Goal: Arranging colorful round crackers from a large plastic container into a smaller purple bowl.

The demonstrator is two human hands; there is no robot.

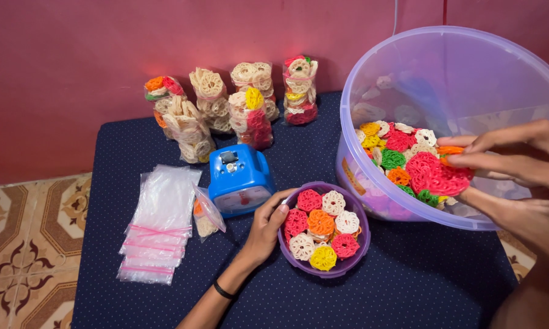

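Small purple bowl (pixel 348 263) of flower-shaped crackers: rim gripped by left hand (pixel 267 228), on dotted navy cloth (pixel 408 280). Red crackers (pixel 436 175): pinched by right hand (pixel 518 159) inside large translucent tub (pixel 372 97). Blue scale (pixel 239 178) stands just beside the bowl.

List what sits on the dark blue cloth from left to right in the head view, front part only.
Stack of clear zip bags → blue kitchen scale → left hand → purple bowl of colourful crackers → big clear tub → right hand.
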